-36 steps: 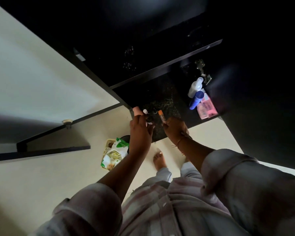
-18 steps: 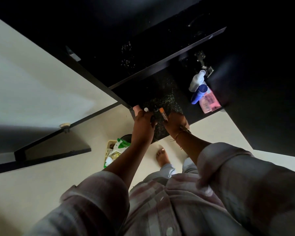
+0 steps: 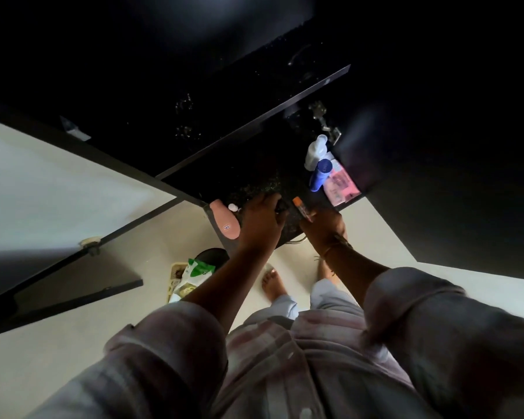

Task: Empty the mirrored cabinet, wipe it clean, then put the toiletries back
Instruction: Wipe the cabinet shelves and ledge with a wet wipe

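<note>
Two hands at cabinet shelf [image 3: 239,176]: right hand [image 3: 324,229] pinches orange-capped tube [image 3: 300,208]; left hand [image 3: 262,220] fingers [image 3: 268,202] curled, grasp indeterminate; pink container [image 3: 224,220] just left.

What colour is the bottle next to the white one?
The bottle is blue, clearest in the head view.

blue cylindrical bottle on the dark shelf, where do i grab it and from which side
Wrap the blue cylindrical bottle round its mid body, coming from the front left. It seems to stand upright, with a white bottle close behind it and a pink packet at its right, so only that side looks free.
</note>
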Action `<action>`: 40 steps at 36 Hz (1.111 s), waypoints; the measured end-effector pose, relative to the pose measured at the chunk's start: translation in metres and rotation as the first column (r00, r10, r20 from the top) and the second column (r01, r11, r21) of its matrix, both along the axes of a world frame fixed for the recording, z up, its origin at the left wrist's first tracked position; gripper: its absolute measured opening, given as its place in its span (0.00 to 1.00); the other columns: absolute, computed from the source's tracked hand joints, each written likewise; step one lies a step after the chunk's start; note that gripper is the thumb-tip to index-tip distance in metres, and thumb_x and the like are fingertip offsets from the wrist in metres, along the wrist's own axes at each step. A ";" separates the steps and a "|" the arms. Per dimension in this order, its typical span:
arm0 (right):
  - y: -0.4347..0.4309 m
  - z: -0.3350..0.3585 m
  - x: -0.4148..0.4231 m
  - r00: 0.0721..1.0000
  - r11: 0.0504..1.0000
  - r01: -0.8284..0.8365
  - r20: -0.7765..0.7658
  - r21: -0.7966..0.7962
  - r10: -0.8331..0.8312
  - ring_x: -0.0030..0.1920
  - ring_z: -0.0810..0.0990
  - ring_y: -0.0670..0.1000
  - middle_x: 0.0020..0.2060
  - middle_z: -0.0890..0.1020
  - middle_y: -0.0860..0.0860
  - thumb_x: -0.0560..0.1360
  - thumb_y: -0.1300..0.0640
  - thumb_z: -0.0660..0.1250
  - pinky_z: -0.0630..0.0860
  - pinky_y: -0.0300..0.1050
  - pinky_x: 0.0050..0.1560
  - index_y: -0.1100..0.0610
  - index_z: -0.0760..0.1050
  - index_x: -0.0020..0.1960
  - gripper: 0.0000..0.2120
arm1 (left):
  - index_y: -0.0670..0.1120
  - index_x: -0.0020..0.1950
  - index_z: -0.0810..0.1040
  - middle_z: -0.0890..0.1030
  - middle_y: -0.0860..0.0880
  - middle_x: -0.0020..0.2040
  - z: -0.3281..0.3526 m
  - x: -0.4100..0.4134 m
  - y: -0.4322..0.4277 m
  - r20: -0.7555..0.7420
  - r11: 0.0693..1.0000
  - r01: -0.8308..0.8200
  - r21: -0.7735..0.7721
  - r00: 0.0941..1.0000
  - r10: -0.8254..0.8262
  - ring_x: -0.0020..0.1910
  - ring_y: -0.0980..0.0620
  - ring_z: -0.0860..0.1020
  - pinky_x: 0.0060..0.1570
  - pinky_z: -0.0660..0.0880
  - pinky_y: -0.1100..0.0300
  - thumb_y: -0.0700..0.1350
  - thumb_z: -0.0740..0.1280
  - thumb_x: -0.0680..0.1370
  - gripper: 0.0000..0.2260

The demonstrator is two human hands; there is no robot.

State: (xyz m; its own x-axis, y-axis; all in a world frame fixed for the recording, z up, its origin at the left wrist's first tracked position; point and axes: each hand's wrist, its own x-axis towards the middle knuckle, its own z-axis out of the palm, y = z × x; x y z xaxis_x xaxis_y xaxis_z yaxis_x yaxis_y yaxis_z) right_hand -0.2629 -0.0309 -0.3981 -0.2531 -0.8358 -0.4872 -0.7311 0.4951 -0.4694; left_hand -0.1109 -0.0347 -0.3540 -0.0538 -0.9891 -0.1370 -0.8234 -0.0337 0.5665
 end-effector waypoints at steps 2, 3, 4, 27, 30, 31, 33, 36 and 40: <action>-0.004 0.003 -0.009 0.999 0.998 0.046 0.012 -0.038 -0.045 0.48 0.82 0.59 0.46 0.84 0.54 0.71 0.39 0.67 0.72 0.41 0.41 0.53 0.80 0.52 0.20 | 0.42 0.62 0.77 0.78 0.40 0.59 0.003 -0.011 -0.014 -0.017 1.000 0.015 0.016 1.000 -0.015 0.58 0.42 0.76 0.57 0.74 0.52 0.45 0.70 0.75 0.17; -0.007 0.005 -0.013 0.998 0.997 0.062 0.016 -0.046 -0.061 0.48 0.82 0.59 0.46 0.84 0.54 0.72 0.37 0.67 0.70 0.40 0.41 0.54 0.80 0.51 0.21 | 0.42 0.63 0.76 0.78 0.40 0.59 0.002 -0.016 -0.020 -0.029 0.999 0.021 0.025 0.999 -0.020 0.59 0.43 0.76 0.58 0.73 0.53 0.44 0.70 0.75 0.17; -0.009 0.005 -0.017 0.997 0.997 0.070 0.017 -0.036 -0.069 0.50 0.81 0.59 0.48 0.83 0.56 0.72 0.39 0.67 0.68 0.40 0.41 0.56 0.80 0.52 0.20 | 0.41 0.63 0.76 0.78 0.40 0.59 0.000 -0.021 -0.027 -0.036 0.999 0.022 0.030 0.999 -0.021 0.59 0.43 0.76 0.58 0.72 0.53 0.44 0.70 0.75 0.17; -0.037 0.006 -0.041 0.991 0.996 -0.086 -0.104 0.036 0.089 0.47 0.80 0.60 0.50 0.80 0.57 0.76 0.51 0.65 0.65 0.42 0.38 0.57 0.75 0.55 0.12 | 0.40 0.53 0.76 0.78 0.40 0.53 -0.007 -0.063 -0.087 0.034 0.998 -0.016 0.054 0.999 0.014 0.54 0.42 0.76 0.53 0.69 0.54 0.42 0.67 0.74 0.09; -0.037 0.006 -0.043 0.987 0.993 -0.117 -0.107 0.030 0.120 0.47 0.80 0.60 0.50 0.80 0.57 0.75 0.55 0.66 0.65 0.42 0.38 0.58 0.75 0.55 0.11 | 0.40 0.51 0.76 0.78 0.41 0.51 -0.007 -0.066 -0.087 0.012 0.997 -0.040 0.060 0.999 0.039 0.53 0.42 0.76 0.51 0.69 0.56 0.42 0.67 0.74 0.08; -0.036 0.007 -0.044 0.986 0.991 -0.129 -0.108 0.024 0.131 0.48 0.80 0.60 0.50 0.80 0.57 0.75 0.55 0.66 0.66 0.42 0.38 0.58 0.75 0.55 0.11 | 0.40 0.52 0.76 0.78 0.41 0.52 -0.007 -0.067 -0.086 0.005 0.997 -0.048 0.057 0.999 0.048 0.53 0.42 0.76 0.50 0.68 0.56 0.43 0.67 0.75 0.09; -0.037 0.006 -0.046 0.984 0.990 -0.141 -0.112 0.012 0.142 0.48 0.80 0.60 0.49 0.80 0.57 0.74 0.55 0.66 0.66 0.41 0.38 0.58 0.75 0.55 0.11 | 0.40 0.54 0.76 0.78 0.41 0.53 -0.006 -0.068 -0.085 -0.007 0.996 -0.065 0.054 0.998 0.066 0.54 0.43 0.76 0.50 0.67 0.57 0.43 0.66 0.76 0.10; -0.037 0.007 -0.047 0.977 0.984 -0.179 -0.119 0.007 0.179 0.47 0.80 0.59 0.50 0.80 0.57 0.75 0.56 0.65 0.65 0.40 0.37 0.58 0.76 0.56 0.11 | 0.40 0.56 0.76 0.78 0.40 0.55 -0.006 -0.068 -0.082 -0.014 0.997 -0.071 0.039 0.997 0.071 0.57 0.43 0.75 0.53 0.67 0.58 0.44 0.67 0.76 0.12; -0.037 0.010 -0.049 0.977 0.984 -0.175 -0.122 -0.001 0.174 0.46 0.80 0.58 0.50 0.80 0.57 0.76 0.55 0.66 0.63 0.40 0.35 0.59 0.76 0.56 0.12 | 0.40 0.62 0.74 0.77 0.40 0.59 -0.009 -0.067 -0.079 -0.016 0.995 -0.077 0.063 0.997 0.078 0.61 0.43 0.74 0.58 0.68 0.56 0.45 0.67 0.76 0.16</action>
State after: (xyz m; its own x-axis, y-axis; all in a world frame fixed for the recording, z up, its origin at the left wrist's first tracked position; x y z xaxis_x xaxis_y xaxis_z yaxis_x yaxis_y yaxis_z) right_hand -0.3120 -0.0676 -0.3886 -0.1590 -0.8778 -0.4518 -0.8575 0.3496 -0.3774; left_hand -0.1776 -0.1139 -0.3625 0.0198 -0.9799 -0.1983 -0.8063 -0.1329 0.5764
